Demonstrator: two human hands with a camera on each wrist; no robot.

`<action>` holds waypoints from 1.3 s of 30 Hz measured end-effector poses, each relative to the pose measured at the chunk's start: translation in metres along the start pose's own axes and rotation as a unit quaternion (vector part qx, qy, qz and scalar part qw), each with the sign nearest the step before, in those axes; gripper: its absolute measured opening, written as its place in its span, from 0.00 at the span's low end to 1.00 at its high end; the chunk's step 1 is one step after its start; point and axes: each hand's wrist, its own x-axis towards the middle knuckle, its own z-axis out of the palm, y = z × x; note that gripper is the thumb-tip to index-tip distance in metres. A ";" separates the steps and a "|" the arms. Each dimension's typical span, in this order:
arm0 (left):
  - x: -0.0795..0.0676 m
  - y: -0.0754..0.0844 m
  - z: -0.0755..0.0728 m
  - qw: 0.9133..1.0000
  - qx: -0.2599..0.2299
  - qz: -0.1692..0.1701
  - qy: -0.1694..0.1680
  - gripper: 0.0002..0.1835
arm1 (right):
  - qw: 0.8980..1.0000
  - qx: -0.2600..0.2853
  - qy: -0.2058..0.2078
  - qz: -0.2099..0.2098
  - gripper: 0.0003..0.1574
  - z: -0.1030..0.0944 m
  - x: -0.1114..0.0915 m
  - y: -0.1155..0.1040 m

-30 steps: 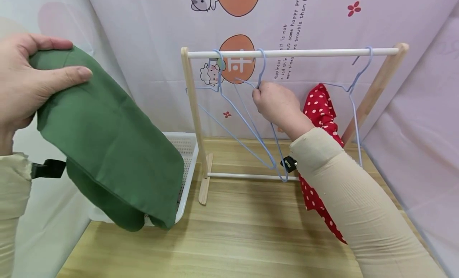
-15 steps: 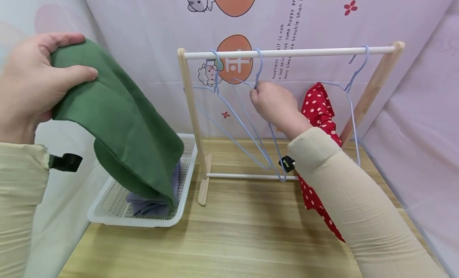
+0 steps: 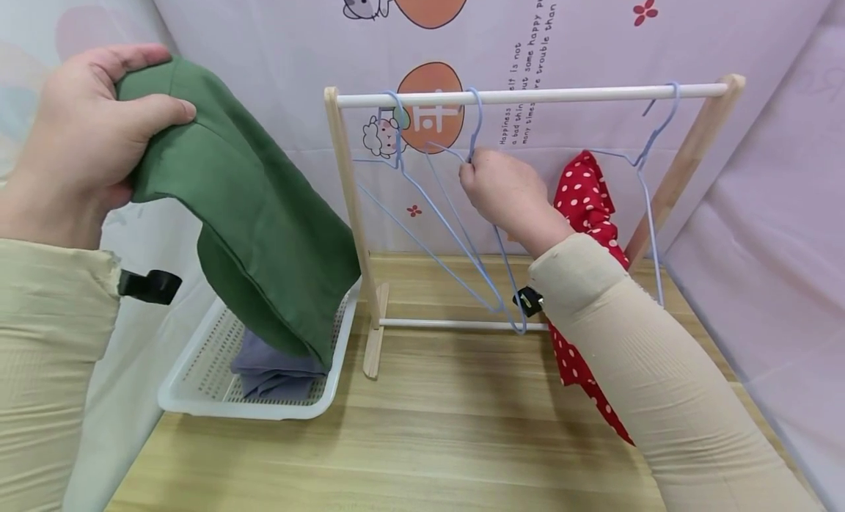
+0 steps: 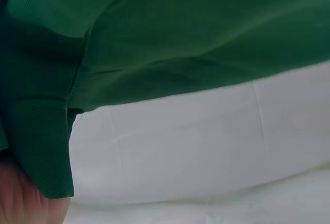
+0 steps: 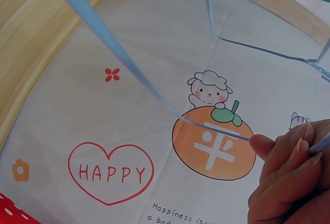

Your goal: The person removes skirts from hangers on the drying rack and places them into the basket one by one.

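Observation:
My left hand (image 3: 99,130) grips the upper edge of a green cloth garment (image 3: 251,196), thumb in front. The garment hangs over the basket and reaches the rack's left post. In the left wrist view, seams show on the green garment (image 4: 170,53), with part of the hand (image 4: 26,198) at the lower left. My right hand (image 3: 505,193) holds a blue hanger (image 3: 477,123) just below its hook, which is still over the rail. In the right wrist view, the curled fingers of the right hand (image 5: 289,177) close round the hanger (image 5: 118,53).
The wooden rack (image 3: 339,152) has a white rail (image 3: 561,96). Another blue hanger (image 3: 432,233) hangs at left; a third hanger (image 3: 643,152) at right carries a red polka-dot garment (image 3: 584,196). A white basket (image 3: 178,395) with purple-grey cloth (image 3: 277,369) stands left on the wooden table (image 3: 429,439).
My left hand has moved right and slightly up with the green garment, bringing it near the rack post and uncovering the purple-grey cloth in the basket. The right hand keeps its hold on the hanger.

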 end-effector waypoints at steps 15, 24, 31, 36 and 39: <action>0.010 -0.013 0.046 0.996 -0.086 -0.015 -0.028 0.35 | 1.000 0.006 -0.003 0.005 0.25 0.001 -0.001 0.001; 0.021 -0.039 0.031 0.989 -0.133 -0.055 -0.021 0.38 | 1.000 0.006 -0.002 0.007 0.24 0.003 -0.002 0.001; 0.023 -0.064 -0.025 0.994 -0.053 -0.093 -0.036 0.26 | 1.000 0.005 -0.005 0.008 0.25 0.001 -0.002 0.001; 0.022 -0.070 -0.064 0.983 0.139 -0.101 -0.062 0.27 | 1.000 0.007 -0.003 0.010 0.25 -0.001 -0.003 0.002; 0.020 -0.070 -0.081 0.935 0.334 -0.091 -0.078 0.31 | 1.000 0.011 -0.003 0.014 0.25 -0.002 -0.003 0.003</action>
